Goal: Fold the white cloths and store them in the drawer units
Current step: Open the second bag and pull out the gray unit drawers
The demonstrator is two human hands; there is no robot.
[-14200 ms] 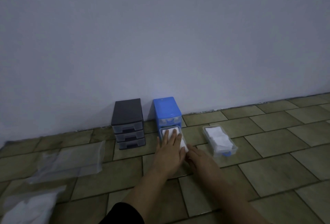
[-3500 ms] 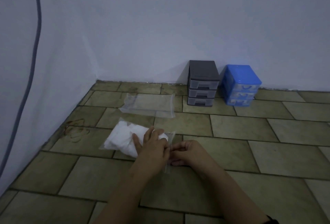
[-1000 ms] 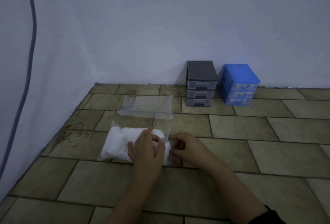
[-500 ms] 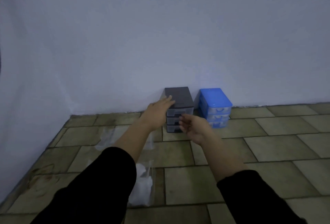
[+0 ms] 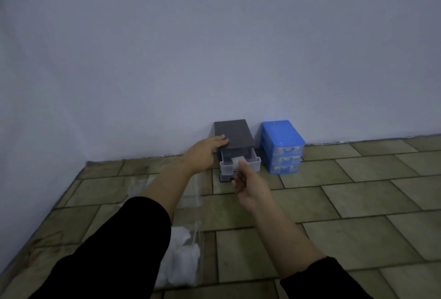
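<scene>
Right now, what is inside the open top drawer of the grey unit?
The drawer is pulled out of the grey unit. Something white shows inside, near its front. The right hand covers part of the front, and the back lies under the unit's top, so the rest stays hidden.

Matt grey plastic drawer unit (image 5: 235, 135) with a translucent drawer (image 5: 239, 163); glossy blue plastic unit (image 5: 282, 144); soft white cloths (image 5: 181, 260) in clear film; matt floor tiles (image 5: 358, 234).

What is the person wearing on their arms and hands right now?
Both arms have black long sleeves pushed up, the left sleeve to about the elbow, the right sleeve ending further down the forearm. The left hand and right hand are bare: no gloves, rings or watch visible.
</scene>
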